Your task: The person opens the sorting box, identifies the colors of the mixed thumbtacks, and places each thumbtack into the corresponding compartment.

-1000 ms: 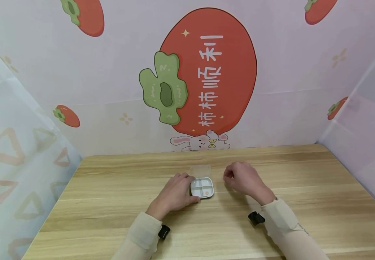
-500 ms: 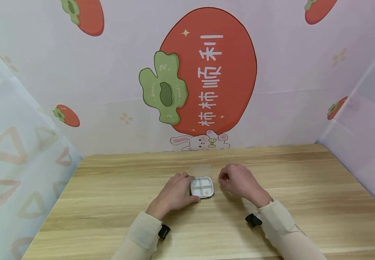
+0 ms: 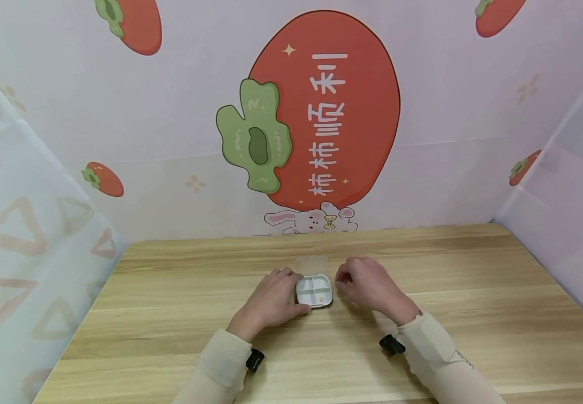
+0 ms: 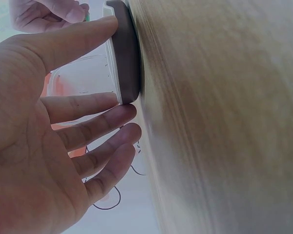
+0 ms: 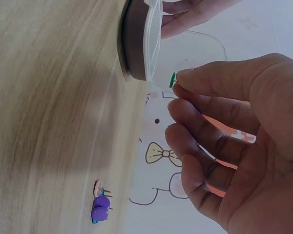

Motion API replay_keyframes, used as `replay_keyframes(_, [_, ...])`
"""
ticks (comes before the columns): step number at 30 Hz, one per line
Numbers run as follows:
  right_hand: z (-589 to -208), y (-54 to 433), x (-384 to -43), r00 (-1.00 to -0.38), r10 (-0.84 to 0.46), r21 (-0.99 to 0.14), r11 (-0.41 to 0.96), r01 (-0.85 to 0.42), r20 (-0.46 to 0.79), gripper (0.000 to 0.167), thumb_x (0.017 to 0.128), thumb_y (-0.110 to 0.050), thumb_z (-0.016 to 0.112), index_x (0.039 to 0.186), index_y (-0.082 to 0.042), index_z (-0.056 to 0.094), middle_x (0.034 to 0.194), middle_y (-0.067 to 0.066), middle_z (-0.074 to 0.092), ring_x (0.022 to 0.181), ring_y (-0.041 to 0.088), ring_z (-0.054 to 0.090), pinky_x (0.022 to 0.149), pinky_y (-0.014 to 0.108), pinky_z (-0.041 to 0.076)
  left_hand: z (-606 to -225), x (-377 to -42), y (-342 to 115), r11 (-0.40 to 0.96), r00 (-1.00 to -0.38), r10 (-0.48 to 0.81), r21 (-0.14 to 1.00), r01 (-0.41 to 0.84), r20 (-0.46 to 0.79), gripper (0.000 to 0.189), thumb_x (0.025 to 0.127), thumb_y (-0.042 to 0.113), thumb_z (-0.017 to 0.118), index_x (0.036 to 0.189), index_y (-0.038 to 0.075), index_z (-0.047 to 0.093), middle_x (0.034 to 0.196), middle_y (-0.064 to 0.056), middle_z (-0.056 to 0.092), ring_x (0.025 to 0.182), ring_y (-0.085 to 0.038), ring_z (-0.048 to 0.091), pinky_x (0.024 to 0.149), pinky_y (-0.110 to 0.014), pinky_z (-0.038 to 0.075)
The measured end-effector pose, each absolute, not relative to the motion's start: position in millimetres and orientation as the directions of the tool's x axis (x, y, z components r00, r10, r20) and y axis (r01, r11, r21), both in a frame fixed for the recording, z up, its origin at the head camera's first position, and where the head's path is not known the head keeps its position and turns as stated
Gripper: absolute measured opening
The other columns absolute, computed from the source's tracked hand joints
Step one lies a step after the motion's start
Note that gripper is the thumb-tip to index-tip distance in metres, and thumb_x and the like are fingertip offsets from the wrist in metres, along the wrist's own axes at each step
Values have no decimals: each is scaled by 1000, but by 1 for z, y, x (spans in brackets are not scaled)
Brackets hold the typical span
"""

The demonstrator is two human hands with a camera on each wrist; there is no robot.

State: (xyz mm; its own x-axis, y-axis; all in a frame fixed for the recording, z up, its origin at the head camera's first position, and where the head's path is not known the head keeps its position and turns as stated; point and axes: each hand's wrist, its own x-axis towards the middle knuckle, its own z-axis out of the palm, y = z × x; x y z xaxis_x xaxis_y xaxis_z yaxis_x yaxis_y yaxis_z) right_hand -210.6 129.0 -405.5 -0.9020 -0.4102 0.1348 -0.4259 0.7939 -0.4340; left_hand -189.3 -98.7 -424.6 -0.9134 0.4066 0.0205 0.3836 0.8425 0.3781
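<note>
Curtained booth [image 3: 18, 185]: wood-grain table [image 3: 331, 359], persimmon-print backdrop [image 3: 321, 129].

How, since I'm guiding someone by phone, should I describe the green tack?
On the wooden table sits a four-compartment box. Beside it, the right hand pinches the green tack. It is held; the purple tacks lie on the table.

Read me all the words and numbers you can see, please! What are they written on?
"柿柿顺利": white letters running sideways, bottom to top, on the big red fruit on the wall.
Squiggles on its green leaf: I can't read them as words.
Dark marks on the right sleeve: too small to read.
White divided box and green tack: no writing I can read.
</note>
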Motion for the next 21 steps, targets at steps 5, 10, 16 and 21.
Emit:
replay_keyframes(5, [-407,128,-210,-895,-420,-433,787,-440,149,10,84,-6,77,79,-14,75,73,-9,61,68,10,54,66,31,49,-425,-189,-99,842,-912,409,377,387,23,64,82,40,85,131,2,65,124,-9,63,112,-26,56,98,-45,47])
replay_keyframes(10, [-409,127,-210,-898,-419,-443,785,-434,136,8,85,-6,79,81,-13,76,74,-8,61,68,10,54,66,31,49,-425,-190,-99,842,-914,406,380,383,21,64,82,40,85,131,2,65,124,-9,63,112,-27,56,99,-46,46])
replay_keyframes(16, [-411,125,-212,-893,-430,-439,783,-441,130,8,85,-6,78,81,-13,76,73,-8,61,68,10,53,65,31,49,-425,-190,-98,839,-911,411,382,388,22,64,82,40,85,130,2,65,123,-8,63,111,-26,56,98,-45,46])
replay_keyframes(21, [-410,124,-211,-897,-424,-449,782,-432,125,7,85,-6,78,82,-12,77,74,-8,61,68,10,53,65,31,49,-425,-190,-99,836,-908,418,381,396,26,63,82,40,85,130,2,65,122,-8,63,110,-25,56,99,-44,46])
